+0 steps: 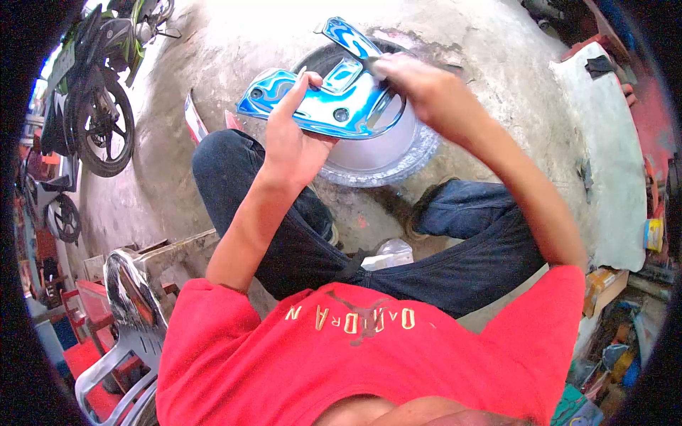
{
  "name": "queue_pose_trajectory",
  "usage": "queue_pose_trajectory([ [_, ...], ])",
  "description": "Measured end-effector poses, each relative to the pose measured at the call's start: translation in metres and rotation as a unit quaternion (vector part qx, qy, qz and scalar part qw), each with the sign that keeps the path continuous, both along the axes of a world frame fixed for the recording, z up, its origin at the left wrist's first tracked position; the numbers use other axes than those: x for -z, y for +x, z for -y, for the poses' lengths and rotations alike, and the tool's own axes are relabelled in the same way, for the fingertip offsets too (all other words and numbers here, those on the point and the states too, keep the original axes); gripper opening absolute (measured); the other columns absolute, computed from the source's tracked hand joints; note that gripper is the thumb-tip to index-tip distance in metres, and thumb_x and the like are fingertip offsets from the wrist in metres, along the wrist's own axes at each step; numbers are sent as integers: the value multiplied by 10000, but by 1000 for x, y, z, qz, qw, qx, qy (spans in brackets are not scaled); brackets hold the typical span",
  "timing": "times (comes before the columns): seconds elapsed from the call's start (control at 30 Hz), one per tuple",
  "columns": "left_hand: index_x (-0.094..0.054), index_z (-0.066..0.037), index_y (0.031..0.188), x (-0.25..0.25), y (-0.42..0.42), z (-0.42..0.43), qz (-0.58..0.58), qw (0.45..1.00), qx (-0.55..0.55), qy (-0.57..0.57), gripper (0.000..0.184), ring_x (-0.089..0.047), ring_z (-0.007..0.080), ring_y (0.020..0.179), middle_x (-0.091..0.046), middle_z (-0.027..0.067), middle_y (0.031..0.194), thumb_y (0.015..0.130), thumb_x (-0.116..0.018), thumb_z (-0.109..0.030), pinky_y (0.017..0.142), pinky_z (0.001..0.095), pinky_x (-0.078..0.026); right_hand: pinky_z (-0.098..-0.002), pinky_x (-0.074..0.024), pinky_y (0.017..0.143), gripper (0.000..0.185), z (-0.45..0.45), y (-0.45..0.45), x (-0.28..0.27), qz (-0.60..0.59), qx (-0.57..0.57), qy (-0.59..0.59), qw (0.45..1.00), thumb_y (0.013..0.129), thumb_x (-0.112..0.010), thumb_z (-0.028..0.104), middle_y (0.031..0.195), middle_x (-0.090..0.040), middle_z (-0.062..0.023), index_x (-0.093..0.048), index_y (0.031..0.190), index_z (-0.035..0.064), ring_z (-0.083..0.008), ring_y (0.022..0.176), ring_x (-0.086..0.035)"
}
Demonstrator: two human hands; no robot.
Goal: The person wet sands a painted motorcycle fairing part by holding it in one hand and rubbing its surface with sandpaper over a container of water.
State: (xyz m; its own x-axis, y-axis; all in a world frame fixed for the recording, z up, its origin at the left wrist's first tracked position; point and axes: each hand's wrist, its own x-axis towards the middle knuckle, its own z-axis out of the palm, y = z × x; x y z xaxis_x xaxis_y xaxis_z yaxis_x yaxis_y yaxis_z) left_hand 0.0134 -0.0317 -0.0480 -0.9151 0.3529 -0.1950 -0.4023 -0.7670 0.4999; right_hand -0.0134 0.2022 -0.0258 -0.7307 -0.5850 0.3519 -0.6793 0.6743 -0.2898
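Observation:
A glossy blue and white panel (312, 110), with round holes and a raised arm at its upper end, is held over a round basin (369, 175) of pale liquid. My left hand (295, 135) is closed on the panel's lower left part, thumb on top. At its upper right, my right hand (412, 79) is closed beside the narrow arm, slightly blurred; whatever its fingers grip is too hidden to name. The basin stands between my bent legs, partly covered by the panel.
Motorcycles (106, 121) stand at the upper left. A plastic chair (131, 341) is at the lower left. A pale slab (607, 156) lies on the right, with clutter (621, 355) below it. Concrete floor (234, 42) surrounds the basin.

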Motion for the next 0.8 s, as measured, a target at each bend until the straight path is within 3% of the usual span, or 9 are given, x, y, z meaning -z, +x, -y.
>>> queue_pose_trajectory([
  [0.07, -589, -111, 1003, 1, -2, 4, -18, 999, 10, 35, 189, -608, 300, 1106, -635, 102, 1106, 1026, -502, -277, 965, 506, -471, -394, -494, 1019, 387, -1, 8, 1, -32, 5, 25, 999, 868, -535, 20, 1276, -628, -182, -616, 1246, 48, -317, 1194, -614],
  [0.17, -588, -100, 983, 8, -4, 5, -38, 999, -26, -5, 180, -621, 265, 1066, -637, 84, 1042, 1020, -509, -257, 927, 474, -494, -418, -480, 1039, 400, 37, 58, -6, -88, -124, 8, 988, 865, -541, 29, 1339, -588, -180, -610, 1258, 50, -323, 1239, -583],
  [0.3, -585, -101, 960, -10, 2, 0, -16, 1000, -17, 15, 171, -636, 229, 972, -630, 54, 958, 1017, -515, -246, 894, 408, -505, -400, -486, 1029, 418, 6, 11, 6, -93, -29, -12, 995, 862, -551, 40, 1282, -629, -175, -601, 1277, 39, -303, 1221, -598],
  [0.33, -583, -101, 956, -12, 4, -1, -15, 1000, -8, 12, 171, -636, 227, 963, -629, 50, 951, 1017, -516, -246, 896, 398, -502, -396, -485, 1031, 425, -2, 4, 1, -6, 52, -7, 999, 865, -550, 45, 1259, -642, -177, -595, 1287, 37, -297, 1221, -598],
  [0.43, -581, -106, 952, 2, -6, 0, -42, 999, -23, 11, 167, -633, 224, 962, -627, 40, 946, 1016, -518, -247, 879, 405, -507, -391, -476, 1046, 418, 20, 34, 4, -106, -59, 4, 993, 875, -556, 87, 1312, -613, -170, -595, 1286, 22, -306, 1230, -594],
  [0.53, -576, -116, 954, 0, -2, 0, -35, 998, -42, -26, 170, -634, 224, 958, -629, 46, 961, 1022, -502, -253, 855, 427, -520, -381, -497, 1018, 442, 31, 52, 3, -122, -167, 14, 978, 875, -557, 102, 1296, -624, -164, -572, 1309, 16, -307, 1201, -612],
  [0.67, -574, -120, 959, -6, 3, 0, -24, 1000, -1, 7, 184, -635, 229, 968, -629, 51, 971, 1031, -485, -265, 857, 435, -526, -371, -503, 1000, 434, 0, 8, 0, -12, 56, 15, 998, 867, -558, 65, 1252, -649, -167, -581, 1297, 10, -303, 1174, -628],
  [0.73, -571, -120, 956, -3, -1, 2, -25, 1000, -1, 13, 189, -635, 233, 973, -625, 50, 965, 1033, -482, -268, 851, 439, -529, -380, -501, 1009, 454, 18, 32, 4, -97, -55, -23, 993, 848, -577, 63, 1282, -634, -168, -581, 1299, 11, -302, 1198, -616],
  [0.8, -557, -119, 937, 4, -6, 2, -48, 998, -30, 24, 192, -635, 242, 978, -616, 39, 953, 1033, -489, -270, 885, 448, -517, -401, -489, 1036, 449, 36, 60, -3, -100, -182, 17, 978, 846, -574, 74, 1316, -609, -184, -591, 1292, 20, -307, 1232, -596],
])
